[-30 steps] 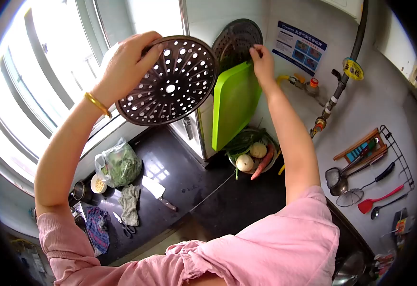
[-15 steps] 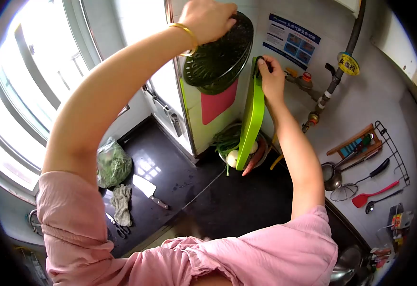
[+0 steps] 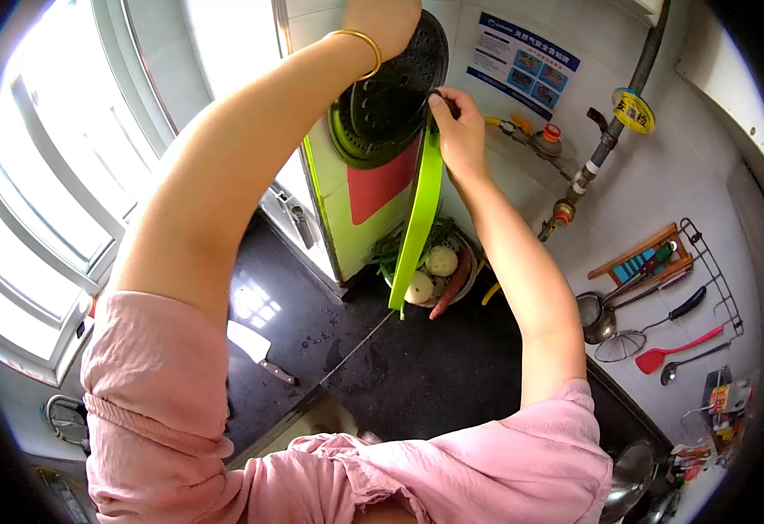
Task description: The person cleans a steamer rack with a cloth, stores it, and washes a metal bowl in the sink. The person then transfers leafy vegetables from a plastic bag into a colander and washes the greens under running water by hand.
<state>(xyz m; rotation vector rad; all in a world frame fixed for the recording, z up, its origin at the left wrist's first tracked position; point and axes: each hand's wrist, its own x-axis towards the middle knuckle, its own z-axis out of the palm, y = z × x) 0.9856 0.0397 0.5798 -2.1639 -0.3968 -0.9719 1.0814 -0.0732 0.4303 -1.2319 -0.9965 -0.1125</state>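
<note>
At the top edge, my left hand (image 3: 388, 24) is closed on the upper rim of a dark green perforated colander (image 3: 382, 113); its fingertips are hidden. My right hand (image 3: 460, 131) grips the black handle at the top of a bright green cutting board (image 3: 418, 227). The board is upright, seen nearly edge-on, just right of the colander. Below and behind it a bowl of vegetables stands on the counter, with white round vegetables (image 3: 440, 261), a carrot (image 3: 457, 281) and leafy greens (image 3: 388, 249).
A cleaver (image 3: 259, 351) lies on the black counter (image 3: 452, 375) at left. A pink-red panel (image 3: 380, 188) is behind the colander. Right of my arm, a gas pipe (image 3: 609, 144) runs down the wall, and utensils hang from a rack (image 3: 718, 279). Windows (image 3: 50, 175) fill the left side.
Both hands have shifted slightly left in view with the colander and the green board. More of the vegetable bowl shows right of the board. My left arm now covers the bagged greens and cloth.
</note>
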